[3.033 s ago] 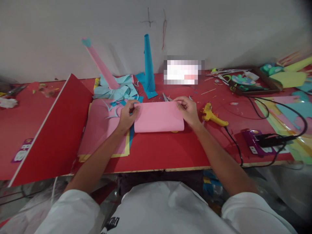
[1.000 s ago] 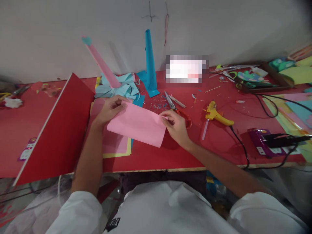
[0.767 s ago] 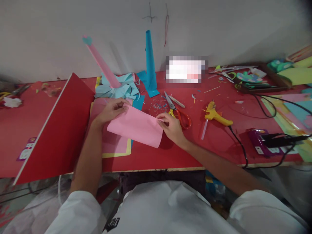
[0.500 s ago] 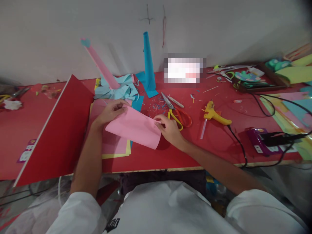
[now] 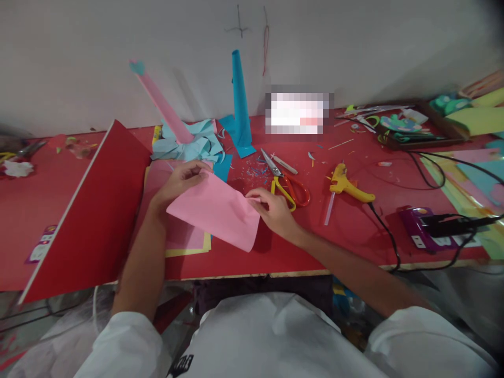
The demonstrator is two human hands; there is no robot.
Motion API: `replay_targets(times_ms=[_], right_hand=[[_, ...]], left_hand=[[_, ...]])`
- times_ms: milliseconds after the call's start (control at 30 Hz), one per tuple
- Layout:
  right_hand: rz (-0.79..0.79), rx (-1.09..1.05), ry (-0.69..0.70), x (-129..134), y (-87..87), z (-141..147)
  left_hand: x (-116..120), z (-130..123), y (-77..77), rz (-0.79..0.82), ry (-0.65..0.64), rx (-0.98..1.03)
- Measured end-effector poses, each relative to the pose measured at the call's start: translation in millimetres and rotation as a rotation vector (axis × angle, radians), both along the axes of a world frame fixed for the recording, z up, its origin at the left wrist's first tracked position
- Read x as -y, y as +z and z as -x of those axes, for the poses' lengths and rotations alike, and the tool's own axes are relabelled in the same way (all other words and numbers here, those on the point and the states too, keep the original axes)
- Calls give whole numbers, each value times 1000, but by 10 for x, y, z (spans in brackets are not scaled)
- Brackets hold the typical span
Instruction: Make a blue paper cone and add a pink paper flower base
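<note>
Frame centre: left hand (image 5: 183,181), right hand (image 5: 277,212) pinch 1 curled pink paper sheet (image 5: 214,207); now dented at right, curl likely uneven.

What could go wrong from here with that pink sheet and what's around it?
Creasing: the pink sheet already buckles beside the right hand, so a tighter pinch might leave a mark.

Snagging: the scissors lie just beyond that hand, blades apparently closed; a sweep outward could knock them.

Cord pull: the glue gun trails a black cord near the table edge, which the right forearm might catch.
</note>
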State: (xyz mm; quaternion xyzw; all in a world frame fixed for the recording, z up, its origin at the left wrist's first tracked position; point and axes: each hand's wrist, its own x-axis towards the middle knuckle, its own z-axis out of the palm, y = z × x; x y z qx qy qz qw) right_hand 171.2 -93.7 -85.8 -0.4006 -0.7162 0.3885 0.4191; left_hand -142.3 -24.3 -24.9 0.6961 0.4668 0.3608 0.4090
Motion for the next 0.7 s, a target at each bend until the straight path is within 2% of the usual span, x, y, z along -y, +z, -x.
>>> replay_targets(times_ms=[67,233,533,700], right_hand=[[11,-19,34,48,-23,61],[32,-71,6,-31,-104,59],[-59,55,-81,-147,-110,-21],[0,24,-8,0,-94,49]], left_hand=[[19,19,26,31,10,64],[14,40,21,70,39,145],[-69,66,-69,38,94,92],[-34,38,-28,10,68,46]])
